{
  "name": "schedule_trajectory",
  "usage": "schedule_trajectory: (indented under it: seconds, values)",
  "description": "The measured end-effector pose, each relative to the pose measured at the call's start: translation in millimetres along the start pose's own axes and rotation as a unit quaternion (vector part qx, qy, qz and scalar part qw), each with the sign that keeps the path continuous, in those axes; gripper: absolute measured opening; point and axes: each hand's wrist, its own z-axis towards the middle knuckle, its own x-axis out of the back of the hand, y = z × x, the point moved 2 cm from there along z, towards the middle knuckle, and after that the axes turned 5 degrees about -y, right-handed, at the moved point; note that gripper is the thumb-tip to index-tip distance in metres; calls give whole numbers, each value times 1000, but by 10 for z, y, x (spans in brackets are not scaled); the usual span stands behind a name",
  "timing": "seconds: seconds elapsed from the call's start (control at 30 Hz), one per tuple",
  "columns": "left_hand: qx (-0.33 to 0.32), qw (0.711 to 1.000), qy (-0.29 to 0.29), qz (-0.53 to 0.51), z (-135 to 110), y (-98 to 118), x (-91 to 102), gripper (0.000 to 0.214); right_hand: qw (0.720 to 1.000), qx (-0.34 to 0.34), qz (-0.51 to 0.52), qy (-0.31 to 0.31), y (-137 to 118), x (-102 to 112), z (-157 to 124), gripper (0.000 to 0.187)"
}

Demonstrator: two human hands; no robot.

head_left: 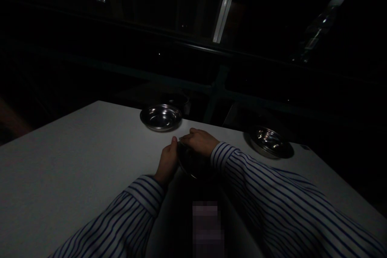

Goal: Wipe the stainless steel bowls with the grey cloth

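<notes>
A dark, shiny bowl (pixel 193 165) sits between my hands near the middle of the view, its inside mostly lost in shadow. My left hand (pixel 167 162) grips its left rim, thumb pointing up. Over the far side of the bowl bends my right hand (pixel 199 141), fingers curled toward the left rim. Something small and pale shows at the right fingertips, too dim to name. Just beyond my left hand a shallow metal bowl (pixel 161 119) rests on the white table (pixel 75 161). Another metal bowl (pixel 270 143) stands to the right of my right sleeve.
Behind the left metal bowl is a dim round container (pixel 186 105). A clear plastic bottle (pixel 319 28) with a pale cap stands at the upper right. A light window frame (pixel 226 4) rises beyond the table's far edge. The surroundings are very dark.
</notes>
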Motion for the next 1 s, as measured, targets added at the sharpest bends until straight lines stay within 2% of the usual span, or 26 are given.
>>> schedule_trajectory:
  seconds: [0.2, 0.3, 0.57, 0.8, 1.0]
  values:
    - [70, 988, 18, -134, 24, -61, -11, 58, 1000, 20, -16, -1, -64, -6, -24, 22]
    - [86, 982, 24, -169, 34, -90, -16, 56, 999, 32, -21, -1, -99, -4, -27, 21]
    - [105, 977, 39, -183, 9, -67, -15, 53, 997, 74, -28, 2, -210, 26, -75, 18]
    - [109, 975, -6, -193, 9, -66, -11, 54, 993, 109, -33, 9, -307, 56, -157, 18]
    - [104, 979, -7, -176, 16, -65, 6, 50, 992, 120, -42, 9, -380, 89, -230, 21]
